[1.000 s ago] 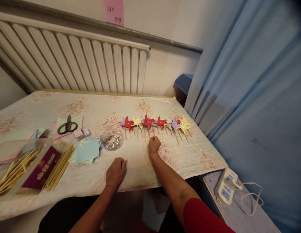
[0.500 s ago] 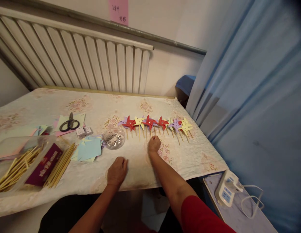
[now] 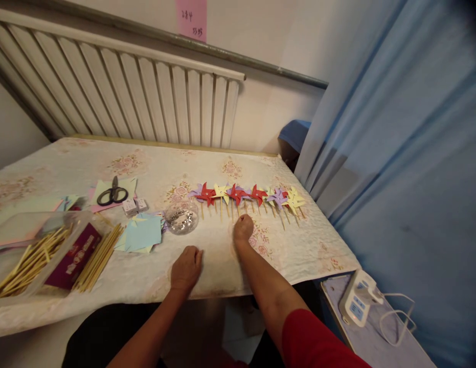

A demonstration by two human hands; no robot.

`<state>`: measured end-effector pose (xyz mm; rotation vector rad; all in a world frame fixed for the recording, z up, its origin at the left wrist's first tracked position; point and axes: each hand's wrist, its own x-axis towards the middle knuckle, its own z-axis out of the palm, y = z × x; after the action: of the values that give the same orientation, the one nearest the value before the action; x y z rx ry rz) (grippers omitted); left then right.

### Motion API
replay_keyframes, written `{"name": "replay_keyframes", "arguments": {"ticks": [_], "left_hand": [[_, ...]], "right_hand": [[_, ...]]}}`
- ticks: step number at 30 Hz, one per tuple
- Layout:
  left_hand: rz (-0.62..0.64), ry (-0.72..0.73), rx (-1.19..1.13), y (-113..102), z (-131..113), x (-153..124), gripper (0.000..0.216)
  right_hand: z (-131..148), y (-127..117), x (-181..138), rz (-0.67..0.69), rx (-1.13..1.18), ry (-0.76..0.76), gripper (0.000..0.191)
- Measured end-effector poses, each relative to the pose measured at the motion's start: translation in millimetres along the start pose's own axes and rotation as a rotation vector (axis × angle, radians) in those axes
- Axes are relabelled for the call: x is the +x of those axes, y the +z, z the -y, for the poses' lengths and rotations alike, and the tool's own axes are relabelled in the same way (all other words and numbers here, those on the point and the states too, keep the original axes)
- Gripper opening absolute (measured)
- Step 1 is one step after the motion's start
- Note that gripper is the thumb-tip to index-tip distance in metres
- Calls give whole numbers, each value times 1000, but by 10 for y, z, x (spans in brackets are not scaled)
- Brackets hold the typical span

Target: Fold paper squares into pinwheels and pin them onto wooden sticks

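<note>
A row of paper pinwheels in red, yellow and purple lies on the cloth, their wooden sticks pointing toward me. My right hand (image 3: pixel 244 228) is closed at the lower end of the stick of a red pinwheel (image 3: pixel 236 194) near the middle of the row; the fingers hide the stick's tip. My left hand (image 3: pixel 186 267) rests in a loose fist near the table's front edge, with nothing seen in it. Beyond it sits a clear round dish (image 3: pixel 181 219) of small shiny metal pieces. Left of the dish are light-blue paper squares (image 3: pixel 144 232).
Black-handled scissors (image 3: pixel 112 194) lie on coloured paper, behind two small boxes (image 3: pixel 135 206). At the left, a plastic tub (image 3: pixel 77 225) holds wooden sticks, with a bundle of sticks (image 3: pixel 98 259) beside it. A power strip (image 3: pixel 357 299) with a cable is at the lower right, by a blue curtain (image 3: pixel 406 168).
The view has shifted very slightly. Both hands keep their places and closed shape, and the pinwheels stay where they were.
</note>
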<state>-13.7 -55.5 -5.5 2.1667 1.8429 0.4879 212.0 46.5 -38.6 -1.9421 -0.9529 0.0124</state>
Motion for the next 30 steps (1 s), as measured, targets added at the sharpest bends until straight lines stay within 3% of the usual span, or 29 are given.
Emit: {"name": "replay_keyframes", "arguments": {"ticks": [30], "left_hand": [[9,4,9,6,-1,3,28]], "right_hand": [[0,-63,-56,11,-21,-10,22]]}}
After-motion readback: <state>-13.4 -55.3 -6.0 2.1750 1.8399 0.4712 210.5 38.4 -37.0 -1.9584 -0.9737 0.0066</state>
